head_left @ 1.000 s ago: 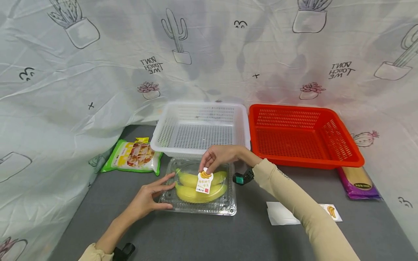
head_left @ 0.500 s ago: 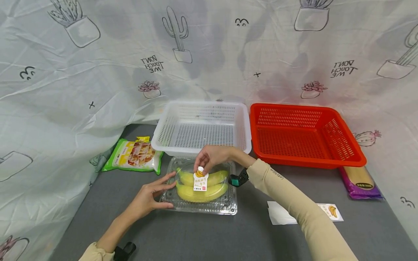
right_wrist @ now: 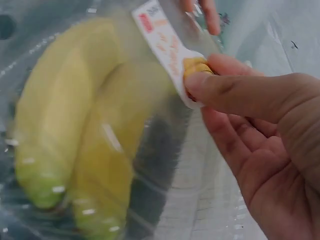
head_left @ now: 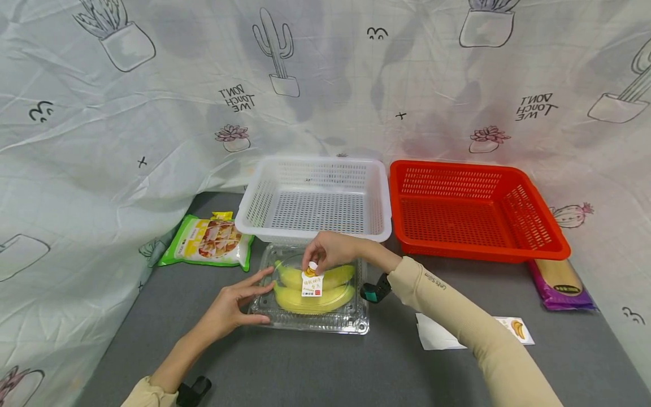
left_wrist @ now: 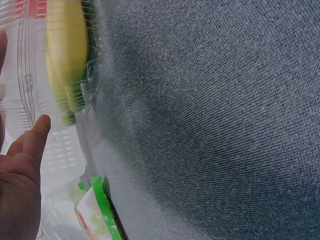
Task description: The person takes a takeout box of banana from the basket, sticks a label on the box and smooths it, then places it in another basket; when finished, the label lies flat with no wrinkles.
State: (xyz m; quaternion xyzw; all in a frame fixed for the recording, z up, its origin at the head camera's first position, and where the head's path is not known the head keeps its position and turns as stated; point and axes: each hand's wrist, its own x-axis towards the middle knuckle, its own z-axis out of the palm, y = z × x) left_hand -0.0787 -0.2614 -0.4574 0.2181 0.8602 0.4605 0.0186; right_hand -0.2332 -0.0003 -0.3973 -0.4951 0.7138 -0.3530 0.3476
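Observation:
Two yellow bananas [head_left: 290, 299] lie inside a clear plastic clamshell box [head_left: 325, 325] with its lid down. My right hand [head_left: 333, 250] pinches the top of a white label [head_left: 312, 285] with a banana picture, held at the lid. In the right wrist view the thumb and a finger grip the label [right_wrist: 162, 42] at its printed end; whether its lower end touches the lid I cannot tell. My left hand [head_left: 234, 305] rests against the box's left side, fingers spread and fairly straight. The left wrist view has a fingertip at the ridged box side [left_wrist: 32, 75].
Behind the box stand a white basket [head_left: 315, 230] and a red basket [head_left: 478, 251]. A green-edged food bag [head_left: 213, 243] lies at left. A purple packet [head_left: 561, 285] is at right. Label backing paper [head_left: 437, 333] and another banana label [head_left: 513, 328] lie under the right forearm.
The right hand has moved slightly left with the label, then the label has settled over the bananas near the lid's middle. My left hand stays at the box.

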